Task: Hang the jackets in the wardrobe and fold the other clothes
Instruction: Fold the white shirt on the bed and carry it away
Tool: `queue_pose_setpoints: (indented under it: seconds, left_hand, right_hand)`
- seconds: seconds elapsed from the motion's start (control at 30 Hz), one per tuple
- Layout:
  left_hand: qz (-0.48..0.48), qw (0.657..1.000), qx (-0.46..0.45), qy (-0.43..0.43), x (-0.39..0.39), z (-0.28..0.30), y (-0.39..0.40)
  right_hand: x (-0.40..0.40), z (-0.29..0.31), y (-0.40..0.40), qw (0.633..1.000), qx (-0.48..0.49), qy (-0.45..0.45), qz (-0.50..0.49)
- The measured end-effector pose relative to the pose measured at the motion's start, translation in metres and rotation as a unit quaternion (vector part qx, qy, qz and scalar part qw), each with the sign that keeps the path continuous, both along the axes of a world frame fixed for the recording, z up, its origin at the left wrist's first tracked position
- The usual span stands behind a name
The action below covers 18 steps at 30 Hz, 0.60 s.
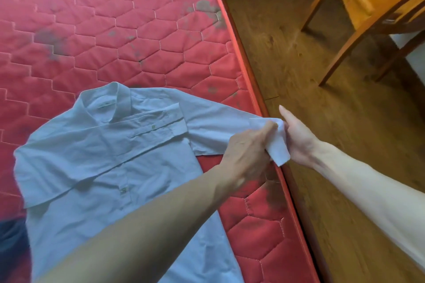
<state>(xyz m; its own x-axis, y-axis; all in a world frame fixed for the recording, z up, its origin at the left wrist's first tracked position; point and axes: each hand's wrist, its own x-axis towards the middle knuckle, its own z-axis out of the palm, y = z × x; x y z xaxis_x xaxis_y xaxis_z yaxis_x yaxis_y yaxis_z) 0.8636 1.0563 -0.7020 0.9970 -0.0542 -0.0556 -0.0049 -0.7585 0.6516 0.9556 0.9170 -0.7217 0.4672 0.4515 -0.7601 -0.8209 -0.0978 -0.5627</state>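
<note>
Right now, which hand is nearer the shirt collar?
Left. The left hand grips the cuff from the collar side; the right hand holds it from the far side, over the mattress edge.

Head view, downward (seemingly close) over mattress (115, 37)

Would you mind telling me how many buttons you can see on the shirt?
2. One button sits on the chest pocket flap; the other button is lower down on the front placket of the shirt. The forearm crossing the shirt may hide more.
</note>
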Motion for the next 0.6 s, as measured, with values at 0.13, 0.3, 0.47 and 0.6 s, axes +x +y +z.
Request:
queue_pose_setpoints:
  seconds: [0.13,0.3,0.47,0.6]
  left_hand:
    - [0.138,0.973,-0.184,0.013,-0.028,0.003,0.049]
    - [0.348,0.904,-0.25,-0.004,-0.071,0.0,0.135]
    - [0.39,0.889,-0.221,-0.093,-0.115,0.0,0.226]
    - [0.462,0.858,-0.189,-0.12,-0.148,-0.003,0.289]
  right_hand:
    - [-0.019,-0.002,0.067,0.994,-0.012,-0.042,-0.101]
    - [-0.043,-0.019,0.133,0.887,-0.227,-0.4,0.05]
    - [-0.059,-0.04,0.173,0.712,-0.366,-0.523,0.293]
    - [-0.056,-0.041,0.202,0.749,-0.386,-0.456,0.286]
